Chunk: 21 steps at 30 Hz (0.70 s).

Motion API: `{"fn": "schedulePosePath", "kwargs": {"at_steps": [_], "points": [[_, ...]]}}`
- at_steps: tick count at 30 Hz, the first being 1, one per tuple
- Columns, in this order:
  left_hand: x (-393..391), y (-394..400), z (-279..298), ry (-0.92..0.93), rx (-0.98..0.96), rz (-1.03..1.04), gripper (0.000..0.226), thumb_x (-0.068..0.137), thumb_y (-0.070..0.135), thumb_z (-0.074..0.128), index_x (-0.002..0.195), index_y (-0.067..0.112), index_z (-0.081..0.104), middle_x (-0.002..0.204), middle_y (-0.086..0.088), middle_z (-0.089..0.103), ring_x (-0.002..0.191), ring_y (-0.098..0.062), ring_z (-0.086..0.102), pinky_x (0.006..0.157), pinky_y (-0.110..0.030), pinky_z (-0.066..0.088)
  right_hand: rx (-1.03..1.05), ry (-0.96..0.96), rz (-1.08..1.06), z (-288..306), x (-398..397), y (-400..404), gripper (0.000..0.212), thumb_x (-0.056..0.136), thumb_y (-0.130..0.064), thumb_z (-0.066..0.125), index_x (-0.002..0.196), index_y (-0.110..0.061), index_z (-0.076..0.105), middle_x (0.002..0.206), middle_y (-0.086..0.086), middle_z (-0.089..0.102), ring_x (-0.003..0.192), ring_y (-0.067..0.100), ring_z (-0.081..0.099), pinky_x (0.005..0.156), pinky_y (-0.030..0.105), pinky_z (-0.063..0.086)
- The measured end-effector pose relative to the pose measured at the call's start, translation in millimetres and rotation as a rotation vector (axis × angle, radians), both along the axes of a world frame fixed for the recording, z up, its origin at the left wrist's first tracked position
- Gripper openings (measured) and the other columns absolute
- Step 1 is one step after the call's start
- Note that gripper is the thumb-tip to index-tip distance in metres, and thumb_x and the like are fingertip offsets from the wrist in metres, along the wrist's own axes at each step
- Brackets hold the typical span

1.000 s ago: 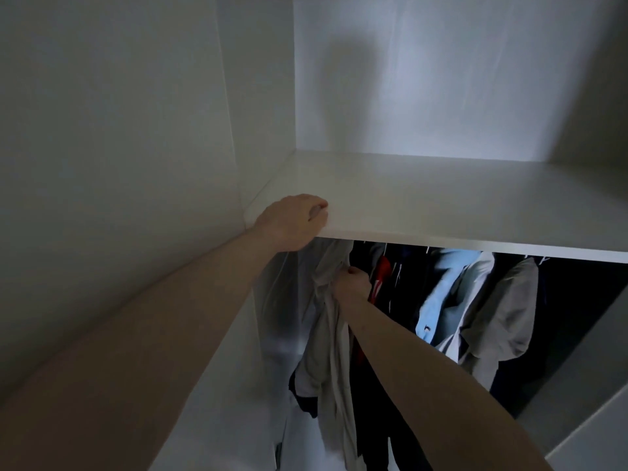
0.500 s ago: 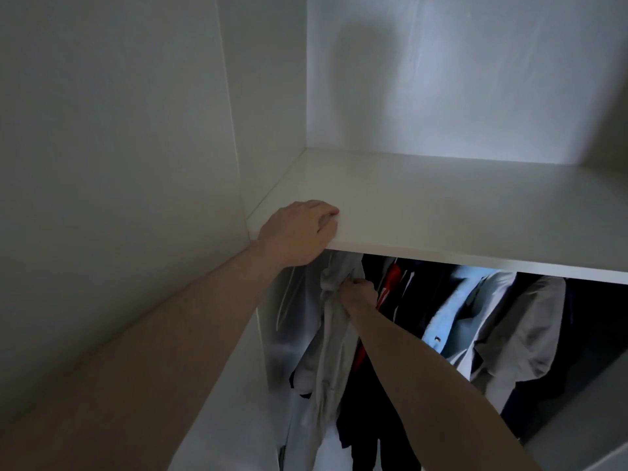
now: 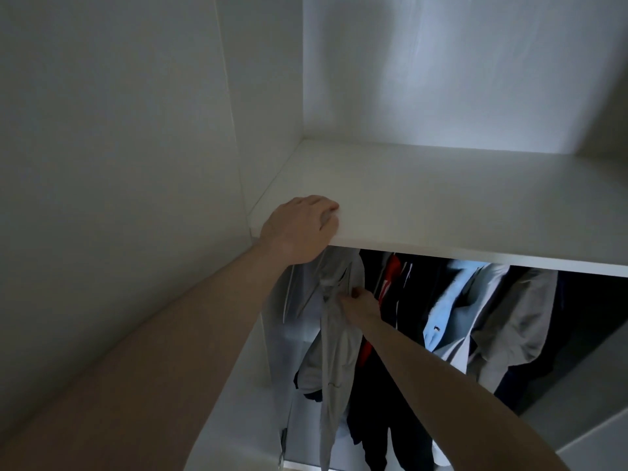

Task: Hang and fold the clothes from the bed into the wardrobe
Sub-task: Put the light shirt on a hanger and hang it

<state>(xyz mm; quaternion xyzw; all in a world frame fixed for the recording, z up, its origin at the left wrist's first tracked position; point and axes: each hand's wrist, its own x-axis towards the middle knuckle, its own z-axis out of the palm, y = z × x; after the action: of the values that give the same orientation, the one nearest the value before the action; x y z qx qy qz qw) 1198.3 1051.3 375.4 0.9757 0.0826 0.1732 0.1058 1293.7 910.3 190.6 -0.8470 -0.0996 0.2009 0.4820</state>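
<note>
I look into a white wardrobe. My left hand [image 3: 300, 229] grips the front edge of the white shelf [image 3: 441, 212] near its left end, fingers curled over the top. Below the shelf, my right hand [image 3: 358, 304] reaches in and pinches a light grey garment [image 3: 334, 338] that hangs at the far left of the row. The garment's top and the rail are hidden behind the shelf edge.
To the right of the grey garment hang a dark garment with red [image 3: 387, 287], a light blue shirt [image 3: 448, 307] and a pale grey one [image 3: 513, 321]. The wardrobe's left side panel [image 3: 136, 164] stands close by my left arm. A white door edge [image 3: 598, 443] shows at the lower right.
The view has tilted slightly, showing more of the hanging clothes. My right hand has stayed on the grey garment, shifting a little; my left hand keeps its hold on the shelf edge.
</note>
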Motion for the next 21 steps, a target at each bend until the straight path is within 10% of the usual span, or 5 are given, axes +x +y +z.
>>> {"fn": "schedulePosePath", "kwargs": {"at_steps": [6, 16, 21], "points": [[-3, -1, 0, -0.027, -0.020, -0.006, 0.048, 0.109, 0.044, 0.032, 0.150, 0.025, 0.049, 0.156, 0.004, 0.048, 0.138, -0.022, 0.047, 0.111, -0.036, 0.035, 0.163, -0.093, -0.075, -12, -43, -24, 0.004, 0.096, -0.023, 0.060, 0.096, -0.020, 0.056, 0.087, -0.001, 0.062, 0.078, 0.017, 0.061, 0.062, 0.024, 0.045], [-56, -98, -40, -0.444, -0.184, -0.086, 0.030, 0.098, 0.007, 0.049, 0.122, 0.014, 0.066, 0.141, -0.003, 0.061, 0.139, -0.024, 0.047, 0.128, -0.044, 0.013, 0.068, -0.151, -0.057, -16, -130, -143, 0.038, 0.094, -0.016, 0.065, 0.130, -0.025, 0.056, 0.116, -0.008, 0.063, 0.102, 0.011, 0.064, 0.082, 0.018, 0.050], [-112, -179, -84, -0.362, -0.349, -0.264, 0.027, 0.090, 0.012, 0.058, 0.113, 0.025, 0.066, 0.120, 0.011, 0.065, 0.117, -0.013, 0.058, 0.115, -0.032, 0.035, 0.109, -0.222, -0.157, 11, -173, -249, 0.037, 0.095, -0.019, 0.066, 0.122, -0.043, 0.056, 0.116, -0.025, 0.062, 0.105, 0.005, 0.064, 0.088, 0.021, 0.051]]}}
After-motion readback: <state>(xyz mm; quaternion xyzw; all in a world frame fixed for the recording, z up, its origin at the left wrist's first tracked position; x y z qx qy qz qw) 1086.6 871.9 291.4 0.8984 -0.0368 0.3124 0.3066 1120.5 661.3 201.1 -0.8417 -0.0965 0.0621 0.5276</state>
